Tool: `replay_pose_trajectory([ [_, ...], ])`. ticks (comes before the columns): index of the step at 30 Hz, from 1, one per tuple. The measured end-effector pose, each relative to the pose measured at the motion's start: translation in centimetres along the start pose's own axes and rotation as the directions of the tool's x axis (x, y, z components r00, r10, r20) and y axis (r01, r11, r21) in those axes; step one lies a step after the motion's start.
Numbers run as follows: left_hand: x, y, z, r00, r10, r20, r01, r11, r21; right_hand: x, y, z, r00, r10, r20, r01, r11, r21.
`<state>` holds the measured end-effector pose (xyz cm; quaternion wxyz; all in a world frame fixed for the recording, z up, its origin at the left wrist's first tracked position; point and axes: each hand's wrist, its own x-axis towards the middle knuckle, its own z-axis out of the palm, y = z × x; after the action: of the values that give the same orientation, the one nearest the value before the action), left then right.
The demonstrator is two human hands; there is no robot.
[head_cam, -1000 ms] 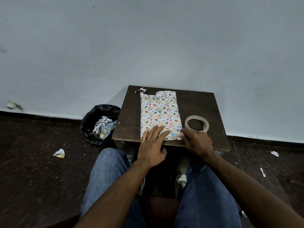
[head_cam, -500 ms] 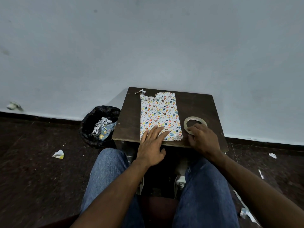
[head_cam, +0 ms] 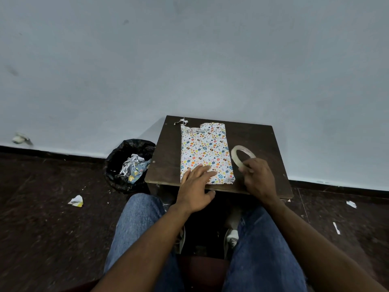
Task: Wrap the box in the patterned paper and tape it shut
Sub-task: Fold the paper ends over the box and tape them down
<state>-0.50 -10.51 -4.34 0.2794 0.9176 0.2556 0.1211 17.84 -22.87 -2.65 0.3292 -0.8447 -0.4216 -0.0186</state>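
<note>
Under the flat, slightly spread fingers of the left hand: near end of the wrapped box, patterned paper already round it, lying lengthwise on the small dark table. Just right of those fingers, the right hand has fingers curled on the near rim of the tape roll, roll tipped up. Judgement: fetching tape. Keep left palm pinning the fold; find the free tape end before lifting. Risk: paper springing open if pressure eases.
</note>
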Motion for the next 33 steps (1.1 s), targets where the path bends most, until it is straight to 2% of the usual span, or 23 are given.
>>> replay_pose_trajectory([
  [3, 0.9, 0.4, -0.6, 0.990, -0.120, -0.079, 0.093, 0.955, -0.283, -0.6, -1.9, 0.6, 0.999, -0.001, -0.053, 0.006, 0.995, 0.104],
  [5, 1.2, 1.3, -1.6, 0.967, -0.249, -0.056, 0.177, 0.813, -0.555, -1.3, -3.0, 1.4, 0.995, -0.037, -0.088, 0.050, 0.988, 0.144],
  [7, 1.3, 2.3, -2.5, 0.947, -0.320, -0.013, 0.212, 0.658, -0.723, -2.0, -3.9, 2.3, 0.990, -0.059, -0.131, 0.085, 0.975, 0.203],
  [12, 0.8, 3.9, -2.6, 0.905, -0.425, 0.016, 0.193, 0.376, -0.906, -3.8, -5.4, 3.8, 0.987, -0.083, -0.137, 0.123, 0.942, 0.311],
  [14, 0.5, 4.3, -2.5, 0.872, -0.486, 0.063, 0.204, 0.243, -0.948, -4.2, -5.5, 3.9, 0.985, -0.086, -0.147, 0.129, 0.942, 0.310],
  [18, 0.0, 4.9, -2.8, 0.817, -0.558, 0.146, 0.229, 0.082, -0.970, -4.6, -4.9, 3.8, 0.980, -0.128, -0.152, 0.163, 0.956, 0.246],
  [20, -0.1, 4.9, -2.9, 0.811, -0.563, 0.161, 0.240, 0.070, -0.968, -4.7, -4.6, 3.6, 0.976, -0.160, -0.150, 0.189, 0.961, 0.203],
  [27, -0.2, 4.8, -3.0, 0.783, -0.608, 0.133, 0.277, 0.148, -0.950, -5.3, -5.1, 3.1, 0.946, -0.267, -0.187, 0.292, 0.948, 0.126],
  [31, -0.4, 4.8, -2.8, 0.790, -0.611, 0.042, 0.258, 0.269, -0.928, -5.7, -5.2, 3.0, 0.952, -0.254, -0.173, 0.275, 0.956, 0.107],
  [33, -0.6, 4.6, -2.3, 0.797, -0.599, -0.081, 0.208, 0.398, -0.894, -6.0, -5.5, 3.1, 0.957, -0.228, -0.178, 0.252, 0.959, 0.128],
])
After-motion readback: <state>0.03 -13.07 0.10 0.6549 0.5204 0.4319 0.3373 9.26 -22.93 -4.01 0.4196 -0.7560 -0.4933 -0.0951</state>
